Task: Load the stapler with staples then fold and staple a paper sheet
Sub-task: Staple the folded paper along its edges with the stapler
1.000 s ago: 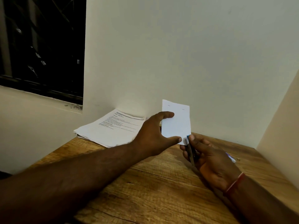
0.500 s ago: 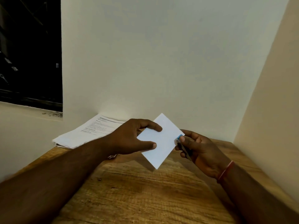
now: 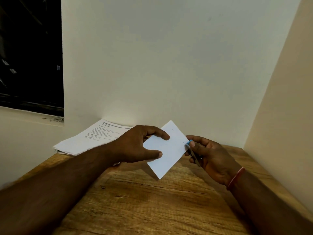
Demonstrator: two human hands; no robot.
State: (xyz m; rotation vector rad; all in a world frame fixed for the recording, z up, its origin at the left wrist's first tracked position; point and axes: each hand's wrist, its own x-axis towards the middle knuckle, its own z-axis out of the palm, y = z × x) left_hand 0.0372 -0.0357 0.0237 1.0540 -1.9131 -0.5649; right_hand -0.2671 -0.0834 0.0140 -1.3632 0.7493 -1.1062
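At ten o'clock a stack of printed papers (image 3: 91, 138) lies on the bench (image 3: 152, 200) against the wall. The left hand (image 3: 135, 146) holds the folded sheet (image 3: 167, 150) above the bench — its grip pinching the sheet's left side, thumb below, forefinger above. At three o'clock the right hand (image 3: 208, 155) is closed round the stapler (image 3: 190, 146), nose at the sheet's right edge. Risk: the tilted sheet could slip from the nose — the staple misses or catches one layer only.
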